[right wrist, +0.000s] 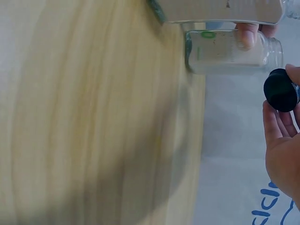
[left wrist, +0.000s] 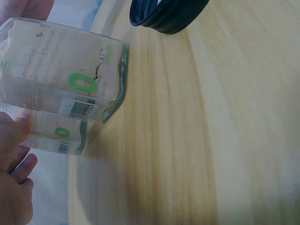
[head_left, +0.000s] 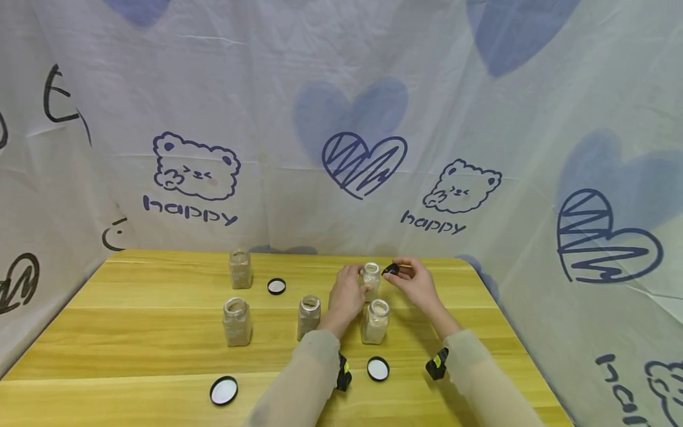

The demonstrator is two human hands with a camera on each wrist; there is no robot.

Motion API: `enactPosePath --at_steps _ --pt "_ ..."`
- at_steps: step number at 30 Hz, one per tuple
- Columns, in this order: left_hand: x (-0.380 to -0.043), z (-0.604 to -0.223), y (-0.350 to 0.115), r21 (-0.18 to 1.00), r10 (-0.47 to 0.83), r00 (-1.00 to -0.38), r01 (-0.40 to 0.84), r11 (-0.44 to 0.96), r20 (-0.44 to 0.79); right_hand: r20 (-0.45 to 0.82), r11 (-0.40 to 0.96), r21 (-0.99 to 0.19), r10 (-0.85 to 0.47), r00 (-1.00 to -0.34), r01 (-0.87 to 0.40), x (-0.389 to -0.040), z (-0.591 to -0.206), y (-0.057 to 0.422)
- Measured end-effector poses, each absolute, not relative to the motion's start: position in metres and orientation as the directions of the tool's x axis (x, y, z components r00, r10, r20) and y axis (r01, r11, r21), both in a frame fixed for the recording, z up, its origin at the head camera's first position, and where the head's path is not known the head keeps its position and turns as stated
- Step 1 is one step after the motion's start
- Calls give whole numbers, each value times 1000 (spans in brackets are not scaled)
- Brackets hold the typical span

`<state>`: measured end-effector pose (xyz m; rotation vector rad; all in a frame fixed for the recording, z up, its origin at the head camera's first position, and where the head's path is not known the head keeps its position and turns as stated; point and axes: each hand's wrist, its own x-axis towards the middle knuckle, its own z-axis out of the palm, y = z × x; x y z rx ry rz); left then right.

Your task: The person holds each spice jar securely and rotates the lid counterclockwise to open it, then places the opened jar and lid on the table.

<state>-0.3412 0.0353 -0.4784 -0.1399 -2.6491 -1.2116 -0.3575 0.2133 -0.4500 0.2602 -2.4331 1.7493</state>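
At the back right of the table, my left hand (head_left: 345,295) grips a square glass jar (head_left: 372,276) that stands upright and uncapped, with pale powder inside. Its thumb presses the jar's side, as the right wrist view shows on the same jar (right wrist: 225,54). My right hand (head_left: 420,289) pinches a black screw lid (head_left: 391,269) just right of the jar's mouth, apart from the rim. Directly in front stands a second open jar (head_left: 376,323) of pale powder, partly covering the first in the left wrist view. My left forearm passes beside a third open jar (head_left: 309,320).
Two more open jars stand on the left, one near the back (head_left: 241,271) and one closer (head_left: 237,323). Black-rimmed lids lie white side up: a back lid (head_left: 276,286), a front-left lid (head_left: 223,391) and a front-right lid (head_left: 378,369). A printed curtain (head_left: 288,219) hangs behind the table.
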Motion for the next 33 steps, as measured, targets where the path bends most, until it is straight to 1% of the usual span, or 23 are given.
enactPosePath --at_steps 6,13,21,33 --pt "-345 -481 35 736 -8 -972 172 655 234 151 322 -933 -51 -987 -160 -359 -457 217" --pt "-346 -483 36 738 -14 -975 159 656 222 140 449 -882 -42 -989 -144 -363 -469 223" --pt "-345 -481 36 733 -15 -976 155 662 219 109 498 -861 -27 -994 -108 -365 -478 231" --pt "-343 -480 36 735 -17 -980 139 663 200 43 626 -775 -84 -996 -86 -365 -487 242"
